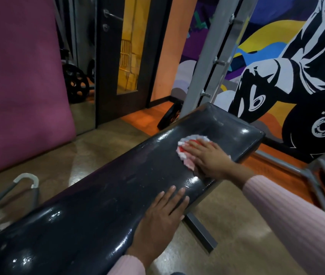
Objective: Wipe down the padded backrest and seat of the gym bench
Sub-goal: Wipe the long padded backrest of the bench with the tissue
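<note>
A gym corner with a tan floor [102,151], a purple mat [18,80] leaning at the left and a bright mural [276,62] on the right wall. A glossy black padded bench [118,195] runs diagonally from the near left to the far right. The left hand [161,217] lies flat on its near right edge, fingers straight. Towards the far end, the right hand [207,157] presses a white and red cloth [187,149] onto the padding, fingers spread flat over it.
</note>
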`<action>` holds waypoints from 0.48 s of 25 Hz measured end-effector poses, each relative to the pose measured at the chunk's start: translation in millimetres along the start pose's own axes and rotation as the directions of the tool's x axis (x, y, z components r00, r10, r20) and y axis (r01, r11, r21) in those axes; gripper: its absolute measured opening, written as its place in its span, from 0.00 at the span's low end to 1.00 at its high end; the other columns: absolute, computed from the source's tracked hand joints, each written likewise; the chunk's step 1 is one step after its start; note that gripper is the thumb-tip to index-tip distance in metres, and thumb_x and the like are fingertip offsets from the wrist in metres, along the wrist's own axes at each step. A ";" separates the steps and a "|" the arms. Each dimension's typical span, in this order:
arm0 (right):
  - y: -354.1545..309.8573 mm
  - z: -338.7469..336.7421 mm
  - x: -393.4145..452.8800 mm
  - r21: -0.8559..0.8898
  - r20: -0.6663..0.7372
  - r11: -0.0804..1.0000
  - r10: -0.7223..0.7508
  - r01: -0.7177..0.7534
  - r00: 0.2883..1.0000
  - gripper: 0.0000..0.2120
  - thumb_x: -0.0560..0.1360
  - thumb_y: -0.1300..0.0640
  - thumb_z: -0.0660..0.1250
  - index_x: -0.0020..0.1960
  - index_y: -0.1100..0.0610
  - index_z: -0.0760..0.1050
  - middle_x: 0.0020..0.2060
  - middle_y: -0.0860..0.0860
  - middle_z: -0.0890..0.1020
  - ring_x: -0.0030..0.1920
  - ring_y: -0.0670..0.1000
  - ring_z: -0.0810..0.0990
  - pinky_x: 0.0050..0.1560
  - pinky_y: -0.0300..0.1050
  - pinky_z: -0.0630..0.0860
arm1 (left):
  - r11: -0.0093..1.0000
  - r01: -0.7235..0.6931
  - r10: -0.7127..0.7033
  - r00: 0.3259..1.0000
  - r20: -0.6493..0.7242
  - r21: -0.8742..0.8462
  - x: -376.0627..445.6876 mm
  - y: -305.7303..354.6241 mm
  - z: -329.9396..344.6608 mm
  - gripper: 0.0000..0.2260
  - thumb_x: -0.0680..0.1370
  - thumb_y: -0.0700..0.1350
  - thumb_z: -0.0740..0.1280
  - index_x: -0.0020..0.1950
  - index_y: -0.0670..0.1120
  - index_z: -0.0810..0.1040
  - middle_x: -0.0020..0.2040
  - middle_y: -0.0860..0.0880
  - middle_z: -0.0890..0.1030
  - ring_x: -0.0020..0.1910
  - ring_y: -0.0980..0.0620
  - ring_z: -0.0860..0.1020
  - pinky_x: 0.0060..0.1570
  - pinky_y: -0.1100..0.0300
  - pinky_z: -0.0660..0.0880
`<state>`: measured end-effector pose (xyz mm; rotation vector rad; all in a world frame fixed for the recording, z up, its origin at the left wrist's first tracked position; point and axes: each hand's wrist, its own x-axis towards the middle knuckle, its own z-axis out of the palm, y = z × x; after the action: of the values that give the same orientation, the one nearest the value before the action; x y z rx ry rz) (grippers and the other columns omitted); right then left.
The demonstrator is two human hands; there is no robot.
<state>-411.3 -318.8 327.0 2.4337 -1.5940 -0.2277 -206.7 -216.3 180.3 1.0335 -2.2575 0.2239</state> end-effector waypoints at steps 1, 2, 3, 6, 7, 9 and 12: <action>8.3 -3.0 15.6 -0.010 0.002 0.997 0.073 -0.073 0.997 0.40 0.69 0.30 0.28 0.78 0.40 0.46 0.79 0.43 0.51 0.79 0.53 0.47 0.75 0.60 0.49 | 1.000 0.002 -0.002 1.000 -0.005 0.007 0.2 -0.3 -0.4 0.19 0.80 0.50 0.56 0.71 0.48 0.71 0.73 0.49 0.67 0.73 0.48 0.63 0.68 0.51 0.62; 6.2 -7.2 32.1 -0.020 0.002 0.991 0.130 -0.130 0.991 0.40 0.69 0.32 0.31 0.79 0.41 0.47 0.79 0.44 0.51 0.79 0.54 0.47 0.75 0.61 0.49 | 1.000 0.002 -0.002 1.000 -0.010 0.017 0.0 -0.7 -0.8 0.19 0.80 0.50 0.56 0.71 0.49 0.70 0.74 0.49 0.66 0.73 0.48 0.63 0.68 0.51 0.61; -5.2 -10.6 46.0 -0.020 0.013 0.985 0.173 -0.173 0.985 0.38 0.70 0.33 0.35 0.79 0.42 0.47 0.79 0.45 0.51 0.79 0.56 0.47 0.74 0.63 0.48 | 1.000 0.000 0.000 1.000 -0.011 0.024 -0.8 -0.7 -1.1 0.19 0.80 0.50 0.56 0.71 0.49 0.70 0.74 0.49 0.66 0.73 0.48 0.63 0.68 0.51 0.61; -54.6 -13.2 57.9 0.021 0.048 0.990 0.138 -0.139 0.989 0.28 0.81 0.42 0.47 0.79 0.43 0.46 0.80 0.46 0.50 0.78 0.57 0.45 0.75 0.63 0.44 | 1.000 -0.005 0.006 1.000 -0.026 0.021 -2.0 -2.0 -0.7 0.20 0.80 0.50 0.56 0.71 0.48 0.71 0.74 0.49 0.66 0.73 0.47 0.64 0.68 0.52 0.61; -64.5 -12.4 46.7 0.028 0.041 0.997 0.077 -0.078 0.996 0.27 0.82 0.42 0.46 0.79 0.43 0.46 0.79 0.46 0.50 0.79 0.57 0.45 0.75 0.61 0.44 | 1.000 -0.007 0.007 1.000 -0.030 0.007 -1.8 -2.3 0.3 0.20 0.80 0.50 0.56 0.71 0.48 0.71 0.73 0.49 0.67 0.73 0.47 0.64 0.67 0.51 0.62; -60.4 -6.2 17.4 0.042 0.013 0.998 -0.046 0.045 0.999 0.28 0.80 0.38 0.39 0.79 0.42 0.45 0.79 0.44 0.51 0.79 0.54 0.45 0.75 0.59 0.43 | 1.000 -0.009 0.009 1.000 -0.021 -0.009 -2.0 -1.6 2.2 0.20 0.80 0.49 0.57 0.71 0.48 0.71 0.73 0.48 0.68 0.73 0.47 0.63 0.67 0.51 0.63; -19.7 -3.1 5.8 0.002 0.010 0.998 -0.056 0.056 0.998 0.37 0.71 0.30 0.27 0.78 0.39 0.44 0.79 0.42 0.49 0.79 0.51 0.45 0.76 0.58 0.47 | 1.000 -0.006 0.006 1.000 -0.025 -0.016 -1.0 -1.0 4.1 0.19 0.80 0.49 0.57 0.70 0.48 0.71 0.72 0.48 0.69 0.73 0.47 0.64 0.66 0.51 0.64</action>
<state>-390.8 -316.2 324.6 2.4846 -1.5319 -0.2486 -207.5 -218.0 176.4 1.0107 -2.2369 0.2197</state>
